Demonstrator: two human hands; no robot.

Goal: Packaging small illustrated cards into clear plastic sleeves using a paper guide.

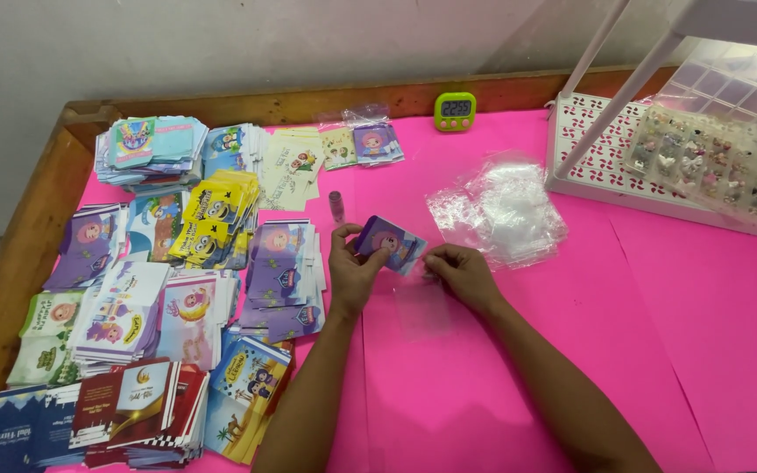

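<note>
My left hand (352, 270) grips a small purple printed card (391, 242) by its left edge, just above the pink table cover (659, 350). My right hand (462, 271) pinches the top of a clear plastic sleeve (422, 307) that hangs down toward me, its mouth close to the card's right end. Both hands meet over the middle of the table. A loose pile of clear plastic sleeves (501, 210) lies just beyond my right hand.
Several stacks of colourful printed cards (177, 289) cover the table's left half. A small pink tube (336, 206) stands beyond my left hand. A green digital timer (455, 111) sits at the back. A white perforated tray (597, 158) and a clear compartment box (703, 158) occupy the back right.
</note>
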